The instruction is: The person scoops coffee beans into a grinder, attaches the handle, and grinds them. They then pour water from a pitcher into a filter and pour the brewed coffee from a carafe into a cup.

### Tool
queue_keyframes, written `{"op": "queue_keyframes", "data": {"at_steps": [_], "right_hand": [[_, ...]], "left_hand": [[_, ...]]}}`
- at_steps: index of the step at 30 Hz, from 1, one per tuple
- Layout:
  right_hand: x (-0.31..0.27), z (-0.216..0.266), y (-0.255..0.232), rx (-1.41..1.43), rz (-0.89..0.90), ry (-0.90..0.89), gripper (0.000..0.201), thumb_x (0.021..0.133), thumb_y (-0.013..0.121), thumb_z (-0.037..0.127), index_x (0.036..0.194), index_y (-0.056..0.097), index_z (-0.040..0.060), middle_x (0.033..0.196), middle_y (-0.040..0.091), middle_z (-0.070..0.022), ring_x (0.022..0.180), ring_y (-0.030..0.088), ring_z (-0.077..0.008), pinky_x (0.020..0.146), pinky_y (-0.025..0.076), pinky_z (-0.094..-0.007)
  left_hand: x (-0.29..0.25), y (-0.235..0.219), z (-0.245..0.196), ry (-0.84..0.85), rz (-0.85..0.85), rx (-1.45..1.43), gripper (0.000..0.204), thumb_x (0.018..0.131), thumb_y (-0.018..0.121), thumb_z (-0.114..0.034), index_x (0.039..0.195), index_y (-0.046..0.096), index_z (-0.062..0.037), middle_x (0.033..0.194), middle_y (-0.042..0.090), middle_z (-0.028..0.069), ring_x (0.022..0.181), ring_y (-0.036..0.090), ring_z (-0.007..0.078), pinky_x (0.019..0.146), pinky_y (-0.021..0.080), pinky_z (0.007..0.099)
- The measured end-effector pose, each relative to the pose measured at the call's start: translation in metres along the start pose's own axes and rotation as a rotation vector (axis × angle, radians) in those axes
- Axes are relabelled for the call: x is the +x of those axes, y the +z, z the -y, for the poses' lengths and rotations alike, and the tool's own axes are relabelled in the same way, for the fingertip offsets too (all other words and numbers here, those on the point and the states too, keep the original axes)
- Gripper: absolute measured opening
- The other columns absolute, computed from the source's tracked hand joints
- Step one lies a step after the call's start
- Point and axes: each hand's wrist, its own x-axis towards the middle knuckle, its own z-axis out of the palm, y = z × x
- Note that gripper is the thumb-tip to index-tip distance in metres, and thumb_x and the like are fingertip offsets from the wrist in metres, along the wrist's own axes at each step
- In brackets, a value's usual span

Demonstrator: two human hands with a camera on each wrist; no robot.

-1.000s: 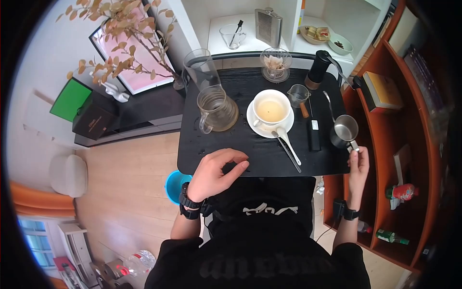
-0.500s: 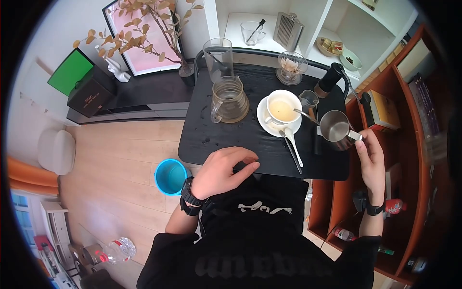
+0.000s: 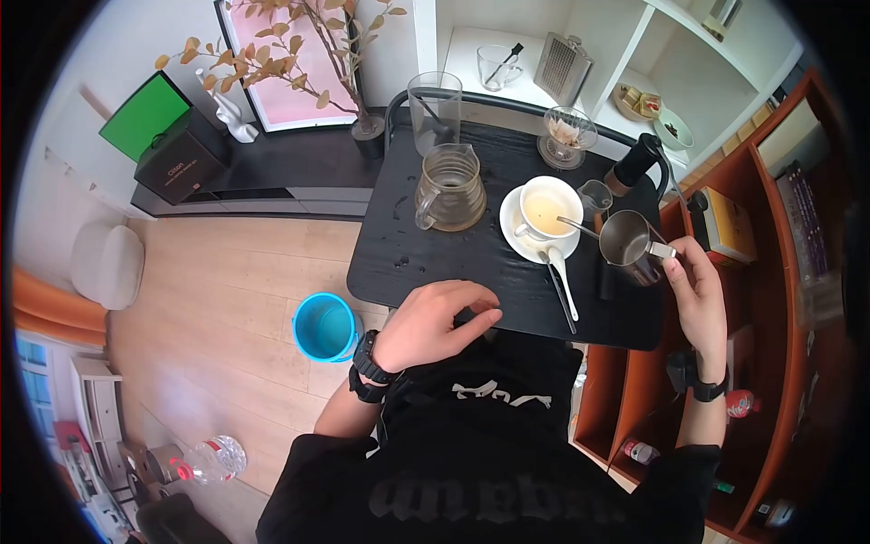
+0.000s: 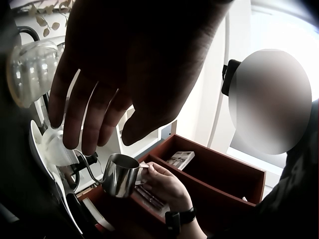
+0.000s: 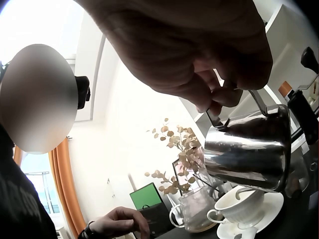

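My right hand [image 3: 698, 299] grips the handle of a steel gooseneck pour-over pot [image 3: 645, 270], lidless and tilted towards the left. Its thin spout [image 3: 578, 227] reaches the rim of a white cup [image 3: 555, 187], which holds pale yellowish liquid. In the right wrist view, fingers and thumb close round the pot's handle [image 5: 214, 118]. Under the cup is a white saucer [image 3: 511, 239]; a white spoon [image 3: 565, 283] leans on it beside a thin metal utensil [image 3: 556, 292]. Near the table's front edge hovers my left hand [image 3: 433, 322], fingers relaxed and holding nothing.
On the black table [image 3: 435, 272] stand a glass carafe [image 3: 458, 195], a tall glass [image 3: 426, 118], a dripper [image 3: 569, 145], a small glass pitcher [image 3: 594, 192] and a black hand grinder [image 3: 634, 163]. Wooden shelving [image 3: 770, 208] borders the right side. A blue bucket [image 3: 324, 328] sits on the floor.
My right hand has lifted the pot from the table's right side and brought it left, tilting its spout to the cup. The left hand keeps its pose. The head view has shifted.
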Motion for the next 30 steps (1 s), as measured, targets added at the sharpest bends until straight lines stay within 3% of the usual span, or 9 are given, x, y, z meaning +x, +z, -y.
{"op": "queue_keyframes", "data": {"at_steps": [5, 10, 12, 18, 26, 30], "right_hand": [[-0.032, -0.055, -0.016, 0.358, -0.165, 0.088, 0.015, 0.103, 0.055, 0.019, 0.095, 0.054, 0.0065, 0.084, 0.05, 0.0034, 0.076, 0.044, -0.0065, 0.072, 0.036, -0.0215], [-0.072, -0.101, 0.008, 0.696, -0.413, 0.143, 0.016, 0.102, 0.058, 0.021, 0.093, 0.052, 0.0102, 0.081, 0.048, 0.0032, 0.073, 0.043, -0.0072, 0.07, 0.036, -0.0236], [-0.084, -0.123, 0.018, 0.764, -0.476, 0.13, 0.015, 0.101, 0.059, 0.02, 0.091, 0.052, 0.0112, 0.083, 0.053, 0.0012, 0.075, 0.045, -0.0079, 0.071, 0.037, -0.0244], [-0.096, -0.152, 0.051, 0.871, -0.59, 0.259, 0.016, 0.101, 0.059, 0.018, 0.087, 0.053, 0.0122, 0.083, 0.051, 0.0022, 0.075, 0.045, -0.0074, 0.072, 0.038, -0.023], [-0.094, -0.149, 0.069, 0.749, -0.622, 0.335, 0.023, 0.102, 0.057, 0.022, 0.081, 0.05, 0.0133, 0.079, 0.048, 0.004, 0.073, 0.045, -0.0069, 0.074, 0.039, -0.0227], [-0.1, -0.153, 0.075, 0.368, -0.687, 0.29, 0.012, 0.101, 0.059, 0.016, 0.105, 0.054, 0.0062, 0.08, 0.05, 0.0038, 0.072, 0.044, -0.004, 0.065, 0.038, -0.0197]], "left_hand": [[-0.002, 0.003, 0.005, -0.019, -0.035, 0.001, 0.016, 0.09, 0.07, -0.014, 0.101, 0.07, -0.0025, 0.09, 0.071, 0.0095, 0.083, 0.068, 0.0247, 0.07, 0.053, 0.0332], [-0.002, 0.005, 0.014, -0.086, -0.086, -0.01, 0.018, 0.089, 0.069, -0.013, 0.104, 0.069, -0.0024, 0.093, 0.071, 0.0097, 0.086, 0.067, 0.0247, 0.073, 0.053, 0.0328], [-0.003, 0.01, 0.02, -0.082, -0.11, -0.01, 0.02, 0.09, 0.069, -0.017, 0.105, 0.068, -0.0033, 0.092, 0.071, 0.0094, 0.085, 0.066, 0.0253, 0.07, 0.053, 0.0337], [0.001, 0.017, 0.02, -0.108, -0.093, -0.036, 0.021, 0.089, 0.07, -0.014, 0.106, 0.068, -0.0025, 0.095, 0.071, 0.0101, 0.092, 0.066, 0.0281, 0.08, 0.052, 0.0363], [0.052, -0.02, -0.013, 0.115, -0.176, 0.211, 0.016, 0.084, 0.072, -0.006, 0.099, 0.067, -0.0016, 0.097, 0.07, 0.0124, 0.093, 0.065, 0.0329, 0.083, 0.051, 0.0386], [0.114, -0.038, -0.035, 0.234, -0.096, 0.313, 0.04, 0.083, 0.074, -0.013, 0.118, 0.059, -0.0011, 0.114, 0.064, 0.0172, 0.105, 0.062, 0.0341, 0.09, 0.049, 0.0387]]}}
